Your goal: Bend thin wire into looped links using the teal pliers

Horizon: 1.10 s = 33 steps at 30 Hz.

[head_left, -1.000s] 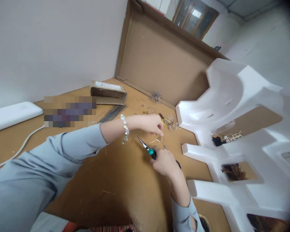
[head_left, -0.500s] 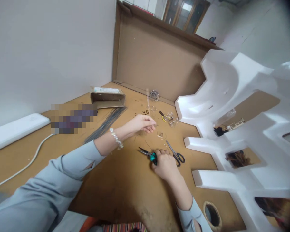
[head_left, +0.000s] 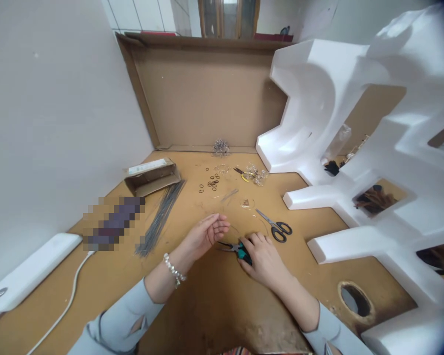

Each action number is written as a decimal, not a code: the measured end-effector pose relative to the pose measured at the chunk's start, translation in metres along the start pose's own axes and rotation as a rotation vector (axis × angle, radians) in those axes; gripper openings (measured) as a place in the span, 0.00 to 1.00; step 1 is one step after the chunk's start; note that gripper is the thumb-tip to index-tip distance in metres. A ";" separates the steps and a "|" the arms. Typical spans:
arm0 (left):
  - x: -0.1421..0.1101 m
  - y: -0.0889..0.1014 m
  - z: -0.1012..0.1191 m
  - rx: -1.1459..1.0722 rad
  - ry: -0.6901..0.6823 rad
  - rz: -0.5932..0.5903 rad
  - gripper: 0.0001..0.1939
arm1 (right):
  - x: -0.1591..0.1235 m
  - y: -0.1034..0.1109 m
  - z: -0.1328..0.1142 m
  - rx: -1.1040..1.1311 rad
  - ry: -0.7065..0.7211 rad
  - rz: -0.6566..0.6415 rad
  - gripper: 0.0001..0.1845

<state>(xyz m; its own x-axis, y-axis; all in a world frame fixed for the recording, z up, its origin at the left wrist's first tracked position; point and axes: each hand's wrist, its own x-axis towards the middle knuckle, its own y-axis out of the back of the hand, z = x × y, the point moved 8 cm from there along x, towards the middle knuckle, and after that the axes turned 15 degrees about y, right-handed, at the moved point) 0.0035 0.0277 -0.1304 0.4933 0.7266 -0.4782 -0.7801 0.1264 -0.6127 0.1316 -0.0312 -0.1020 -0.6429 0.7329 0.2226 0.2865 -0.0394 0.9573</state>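
My right hand [head_left: 262, 259] is closed over the green-and-black handles of a pair of pliers [head_left: 234, 248], low over the table. The pliers' jaws point left and stand apart. My left hand [head_left: 209, 234], with a beaded bracelet at the wrist, hovers just left of the jaws. Its fingers are loosely curled, and I see nothing held in them. A thin curved wire [head_left: 262, 220] lies beyond my right hand. Black-handled scissors [head_left: 279, 230] rest to its right. Farther off are a few short wires [head_left: 230, 195] and several small dark rings [head_left: 213, 184].
A bundle of grey wires [head_left: 161, 217] lies left, beside an open cardboard box [head_left: 153, 180]. Yellow-handled pliers [head_left: 241, 173] touch a wire tangle [head_left: 257, 175] at the back. White foam packing [head_left: 329, 241] borders the right side, near a round hole [head_left: 355, 301]. A white cable [head_left: 74, 291] runs left.
My left hand has drawn back toward me, close to the pliers' jaws, uncovering short wires on the table. My right hand keeps hold of the pliers. The camera view has levelled.
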 end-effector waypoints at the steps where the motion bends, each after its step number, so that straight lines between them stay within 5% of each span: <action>1: 0.001 0.000 -0.002 -0.020 0.017 -0.007 0.08 | 0.000 0.000 0.000 0.012 0.003 0.013 0.22; 5: 0.003 -0.008 -0.024 -0.105 0.130 -0.071 0.10 | -0.001 0.005 0.002 0.139 0.028 0.109 0.22; 12: 0.002 -0.023 -0.053 -0.297 0.265 -0.191 0.16 | -0.006 0.041 0.007 0.560 0.219 0.624 0.14; 19: 0.000 -0.031 -0.064 -0.404 0.315 -0.196 0.20 | -0.011 0.053 0.000 0.572 0.322 0.678 0.14; 23: 0.004 -0.030 -0.062 -0.276 0.276 -0.203 0.15 | -0.014 0.052 0.018 0.859 0.101 0.801 0.10; 27: 0.010 -0.013 -0.037 -0.195 0.070 -0.037 0.12 | -0.016 0.026 0.037 1.394 -0.200 0.946 0.05; 33: 0.005 -0.010 -0.009 -0.226 -0.150 0.152 0.08 | -0.006 0.007 0.043 1.811 -0.367 1.123 0.04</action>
<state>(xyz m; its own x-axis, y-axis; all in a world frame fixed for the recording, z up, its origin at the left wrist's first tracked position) 0.0171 0.0241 -0.1323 0.3025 0.8192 -0.4872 -0.7270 -0.1322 -0.6738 0.1680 -0.0065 -0.1047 0.2975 0.9397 0.1689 0.6689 -0.0790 -0.7391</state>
